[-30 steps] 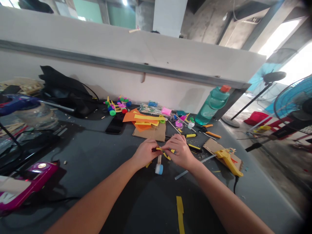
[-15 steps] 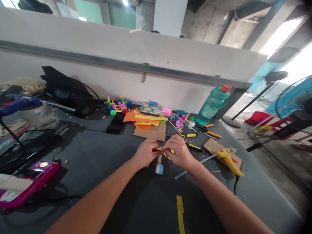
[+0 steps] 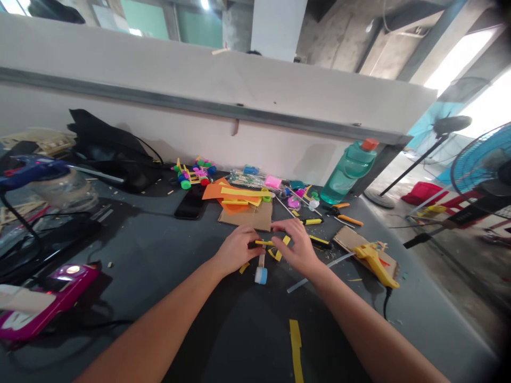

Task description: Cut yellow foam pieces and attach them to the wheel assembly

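Note:
My left hand [image 3: 238,250] is closed, its fingertips pinching a small piece with a narrow yellow strip [image 3: 264,242] sticking out to the right. Just below the strip, a wooden stick [image 3: 261,259] runs toward me to a blue-and-white cap [image 3: 261,275]; I cannot tell whether stick and strip are joined. My right hand [image 3: 294,247] has its thumb and fingers apart, close to the strip's right end. Under and beside it lie yellow paper pieces [image 3: 282,249]. The fingers of my left hand hide part of what they hold.
Orange and yellow paper [image 3: 215,192] lies on cardboard [image 3: 249,217]. To the right are a cutter knife [image 3: 313,221], pliers [image 3: 349,219], a yellow glue gun [image 3: 375,265] and a green bottle [image 3: 347,173]. A phone [image 3: 189,204] and a magenta device [image 3: 69,290] lie left; a yellow strip [image 3: 295,348] lies in front.
The fingers of my right hand have spread and come off the yellow strip, showing more of it. My left hand stays nearly in place, still pinching the piece.

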A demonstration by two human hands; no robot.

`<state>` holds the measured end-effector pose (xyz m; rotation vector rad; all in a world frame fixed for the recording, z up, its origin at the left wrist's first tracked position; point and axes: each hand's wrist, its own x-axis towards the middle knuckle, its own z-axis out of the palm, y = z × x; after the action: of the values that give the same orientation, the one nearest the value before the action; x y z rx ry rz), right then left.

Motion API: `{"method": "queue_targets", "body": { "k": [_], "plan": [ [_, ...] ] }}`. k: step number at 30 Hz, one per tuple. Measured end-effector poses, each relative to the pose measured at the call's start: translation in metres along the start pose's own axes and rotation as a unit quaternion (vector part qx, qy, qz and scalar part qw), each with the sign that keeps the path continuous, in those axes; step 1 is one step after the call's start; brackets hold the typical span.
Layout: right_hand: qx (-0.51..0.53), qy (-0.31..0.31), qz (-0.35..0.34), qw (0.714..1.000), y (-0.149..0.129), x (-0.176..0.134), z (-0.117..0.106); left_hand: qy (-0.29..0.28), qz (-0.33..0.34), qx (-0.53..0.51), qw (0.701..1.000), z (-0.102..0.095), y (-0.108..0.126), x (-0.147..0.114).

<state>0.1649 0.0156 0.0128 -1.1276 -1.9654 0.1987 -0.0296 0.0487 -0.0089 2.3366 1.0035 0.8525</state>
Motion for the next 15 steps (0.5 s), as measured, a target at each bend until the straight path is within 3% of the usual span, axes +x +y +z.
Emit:
{"method": "queue_targets", "body": {
  "k": [3, 7, 10, 15],
  "plan": [
    [0.086, 0.087, 0.099, 0.988, 0.018, -0.003, 0.005, -0.008, -0.013, -0.004, 1.000, -0.002, -0.002, 0.000],
    [0.174, 0.130, 0.193, 0.957, 0.038, -0.006, 0.013, -0.014, -0.027, -0.016, 0.999, -0.002, 0.002, 0.000],
    [0.164, 0.122, 0.192, 0.960, 0.039, -0.007, 0.016, 0.014, -0.032, -0.017, 0.999, -0.003, 0.003, 0.000],
    [0.085, 0.060, 0.167, 0.980, 0.028, -0.009, 0.021, 0.139, -0.100, 0.037, 0.985, -0.019, -0.020, 0.002]
  ]
}}
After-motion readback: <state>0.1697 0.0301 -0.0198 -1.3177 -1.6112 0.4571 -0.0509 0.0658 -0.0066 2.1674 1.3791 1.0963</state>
